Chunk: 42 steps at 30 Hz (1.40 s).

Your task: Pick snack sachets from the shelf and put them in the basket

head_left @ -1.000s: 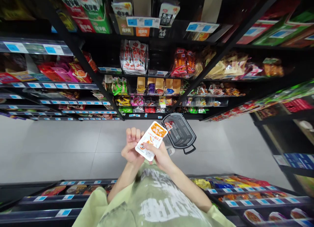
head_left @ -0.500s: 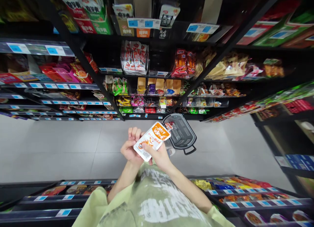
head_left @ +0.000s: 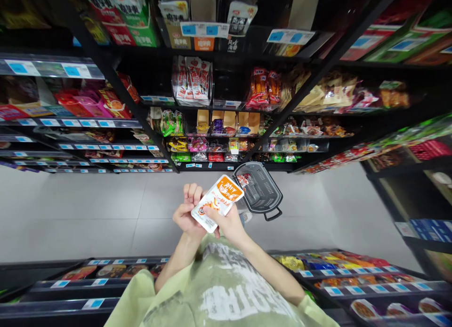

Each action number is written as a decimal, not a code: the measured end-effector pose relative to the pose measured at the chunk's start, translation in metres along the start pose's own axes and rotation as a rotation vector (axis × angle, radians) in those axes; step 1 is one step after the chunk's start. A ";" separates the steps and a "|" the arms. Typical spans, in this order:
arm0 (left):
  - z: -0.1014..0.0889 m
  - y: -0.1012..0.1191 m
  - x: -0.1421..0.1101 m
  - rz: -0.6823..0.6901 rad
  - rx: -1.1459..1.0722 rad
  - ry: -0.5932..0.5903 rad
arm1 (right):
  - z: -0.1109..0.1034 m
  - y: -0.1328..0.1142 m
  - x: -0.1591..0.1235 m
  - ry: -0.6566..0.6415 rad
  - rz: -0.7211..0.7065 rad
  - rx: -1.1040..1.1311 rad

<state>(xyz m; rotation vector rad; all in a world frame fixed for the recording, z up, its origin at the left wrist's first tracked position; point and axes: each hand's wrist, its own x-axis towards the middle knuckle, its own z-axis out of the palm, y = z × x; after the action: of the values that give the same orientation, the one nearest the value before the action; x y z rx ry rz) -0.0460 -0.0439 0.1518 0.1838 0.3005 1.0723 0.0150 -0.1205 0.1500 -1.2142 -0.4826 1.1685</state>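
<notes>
A white and orange snack packet is held tilted in front of my body. My right hand grips its lower right side, the thumb lying across the printed front. At the left edge of the packet, my left hand has its fingers curled in, with the thumb side against it; part of its grip is hidden behind the packet. A grey shopping basket stands on the floor just beyond my right hand. Inside its left end lies a small red and white package.
Ahead rise black shelves with bagged snacks and blue-white price tags. Low shelves of packaged food run behind me on both sides. Grey floor tiles lie between them. Another rack stands at the right.
The packet and both hands have shifted very slightly to the left. My hold on the packet looks the same, and the basket has not moved.
</notes>
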 end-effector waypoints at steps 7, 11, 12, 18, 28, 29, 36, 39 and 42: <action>0.000 0.000 -0.001 0.016 0.031 -0.021 | -0.001 0.003 0.000 -0.004 -0.002 0.010; 0.000 0.000 0.000 0.002 0.042 0.006 | -0.003 0.005 0.000 0.007 0.004 0.017; 0.000 0.000 0.000 -0.003 0.038 0.013 | -0.003 0.006 0.000 0.008 0.003 0.019; 0.000 0.000 0.000 -0.014 0.019 0.026 | -0.003 0.006 0.000 0.012 -0.003 0.010; 0.001 0.001 -0.003 -0.033 -0.060 0.010 | 0.000 0.003 -0.003 -0.005 -0.035 0.017; 0.001 0.001 -0.003 -0.040 -0.071 0.013 | -0.001 0.003 -0.004 -0.007 -0.038 0.016; -0.001 0.002 -0.006 -0.035 -0.067 0.015 | -0.004 0.008 -0.004 -0.010 -0.008 0.029; -0.003 0.004 -0.006 -0.007 -0.038 -0.004 | -0.008 0.010 -0.003 0.066 0.008 0.038; -0.007 0.007 -0.006 0.007 0.025 -0.033 | -0.013 0.009 -0.002 0.127 0.002 0.043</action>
<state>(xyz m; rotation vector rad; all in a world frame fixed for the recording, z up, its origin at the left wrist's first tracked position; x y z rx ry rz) -0.0566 -0.0459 0.1482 0.2248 0.2844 1.0715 0.0215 -0.1288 0.1381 -1.2439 -0.3590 1.0906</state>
